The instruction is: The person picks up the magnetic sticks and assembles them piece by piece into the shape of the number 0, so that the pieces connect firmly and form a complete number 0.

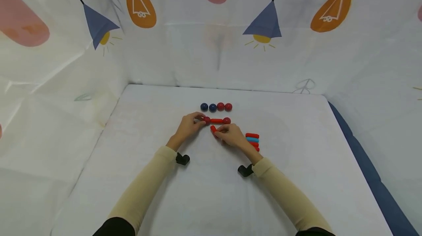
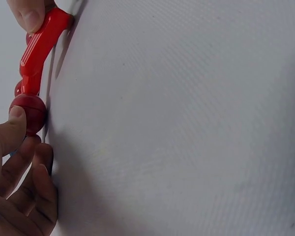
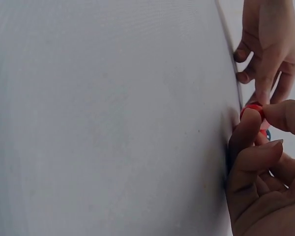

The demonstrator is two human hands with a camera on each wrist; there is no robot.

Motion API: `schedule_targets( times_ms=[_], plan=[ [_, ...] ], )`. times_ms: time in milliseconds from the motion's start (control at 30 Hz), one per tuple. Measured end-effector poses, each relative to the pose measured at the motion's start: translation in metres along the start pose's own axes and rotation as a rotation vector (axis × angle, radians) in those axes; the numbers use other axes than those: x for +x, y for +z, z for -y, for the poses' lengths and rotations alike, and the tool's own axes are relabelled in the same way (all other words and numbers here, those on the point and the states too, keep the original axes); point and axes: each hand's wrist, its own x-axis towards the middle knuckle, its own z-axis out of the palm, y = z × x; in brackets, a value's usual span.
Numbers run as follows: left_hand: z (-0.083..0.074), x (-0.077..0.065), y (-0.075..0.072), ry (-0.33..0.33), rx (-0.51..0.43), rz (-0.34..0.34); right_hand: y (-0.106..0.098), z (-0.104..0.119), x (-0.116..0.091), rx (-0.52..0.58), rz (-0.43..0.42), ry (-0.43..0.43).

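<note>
My left hand (image 1: 190, 125) pinches a dark red ball (image 1: 207, 120) between thumb and fingers; the left wrist view shows the thumb on this ball (image 2: 32, 110). In the head view a red rod (image 1: 216, 121) runs from that ball to a second dark red ball (image 1: 226, 120), all in one line. My right hand (image 1: 230, 135) pinches another red rod (image 1: 213, 128), held at a slant just in front of the line. Its ribbed side (image 2: 42, 46) shows in the left wrist view, one end close to the left hand's ball. Fingertips cover most of the rod (image 3: 252, 110) in the right wrist view.
Behind the hands, two dark blue balls (image 1: 208, 107) and two red balls (image 1: 224, 107) stand in a row. Right of my right hand lies a stack of several red rods (image 1: 252, 135) with one light blue rod (image 1: 252, 139). The white table (image 1: 211, 199) meets a printed cloth behind.
</note>
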Motion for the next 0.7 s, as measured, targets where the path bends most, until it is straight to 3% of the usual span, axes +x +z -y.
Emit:
schedule_targets(
  times_ms=[700],
  plan=[
    [0.005,0.004,0.004,0.026,0.015,-0.004,0.011,0.007,0.011,0.028,-0.046,0.019]
  ],
)
